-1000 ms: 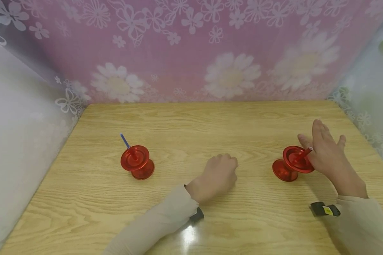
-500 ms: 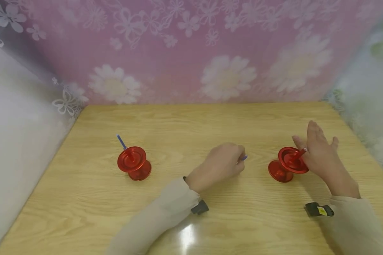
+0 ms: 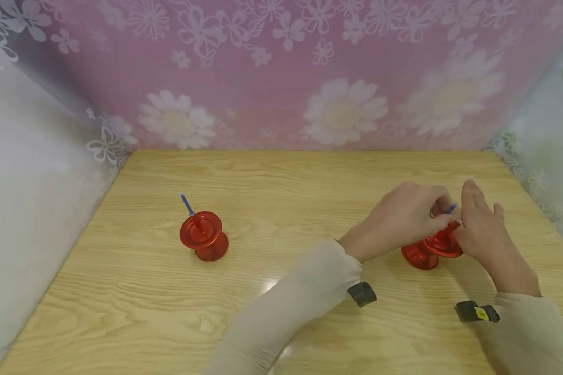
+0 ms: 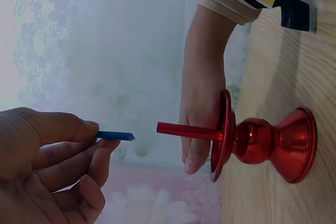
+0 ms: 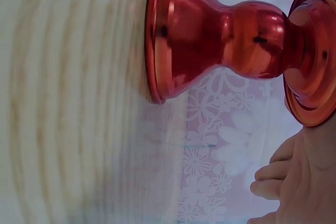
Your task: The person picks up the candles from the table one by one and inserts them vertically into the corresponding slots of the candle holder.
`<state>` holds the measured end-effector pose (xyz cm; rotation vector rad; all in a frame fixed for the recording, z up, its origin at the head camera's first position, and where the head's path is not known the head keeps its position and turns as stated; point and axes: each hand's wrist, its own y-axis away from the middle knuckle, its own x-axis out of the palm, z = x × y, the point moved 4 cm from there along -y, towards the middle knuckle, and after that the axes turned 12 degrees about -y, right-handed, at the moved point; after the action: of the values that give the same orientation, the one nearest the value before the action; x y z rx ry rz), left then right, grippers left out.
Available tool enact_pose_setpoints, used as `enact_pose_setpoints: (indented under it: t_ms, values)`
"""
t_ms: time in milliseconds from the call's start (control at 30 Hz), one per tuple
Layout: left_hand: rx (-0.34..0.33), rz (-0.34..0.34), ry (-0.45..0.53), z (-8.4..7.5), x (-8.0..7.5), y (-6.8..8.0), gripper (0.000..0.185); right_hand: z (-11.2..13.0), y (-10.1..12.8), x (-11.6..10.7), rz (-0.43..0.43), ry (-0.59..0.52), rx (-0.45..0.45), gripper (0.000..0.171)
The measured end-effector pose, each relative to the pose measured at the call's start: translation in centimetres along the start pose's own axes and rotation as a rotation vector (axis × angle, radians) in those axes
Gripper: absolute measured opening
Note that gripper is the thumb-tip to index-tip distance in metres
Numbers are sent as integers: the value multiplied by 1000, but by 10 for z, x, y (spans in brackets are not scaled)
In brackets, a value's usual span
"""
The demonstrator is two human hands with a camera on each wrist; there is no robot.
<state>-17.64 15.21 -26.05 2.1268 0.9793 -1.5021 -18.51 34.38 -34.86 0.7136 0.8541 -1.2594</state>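
Observation:
My left hand [image 3: 399, 219] pinches a thin blue stick [image 4: 116, 135] between thumb and fingertips. Its free end points at the top of the red central tube [image 4: 186, 130] of a shiny red metal candle holder [image 4: 254, 140], with a gap between them. My right hand [image 3: 483, 229] is beside that holder's dish, fingers extended; whether it touches the rim is hard to tell. In the right wrist view, the holder's base [image 5: 181, 35] stands on the table. At the left, a matching candle holder [image 3: 200, 229] has another blue stick [image 3: 187, 204] in its tube.
Both holders stand on a wood-grain table [image 3: 136, 302]. A pink flowered backdrop [image 3: 262, 78] rises behind it, with pale panels at the left and right. Black straps [image 3: 478, 311] sit at the sleeve cuffs.
My left hand has moved right from the table's middle to above the right candle holder, carrying the blue stick. My right hand has stayed by the dish.

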Motion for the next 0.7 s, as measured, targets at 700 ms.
enact_pose_setpoints:
  t_ms: [700]
  values:
    - [-22, -120, 136, -8, 20, -19, 23, -1, 0, 1, 10, 98, -30, 43]
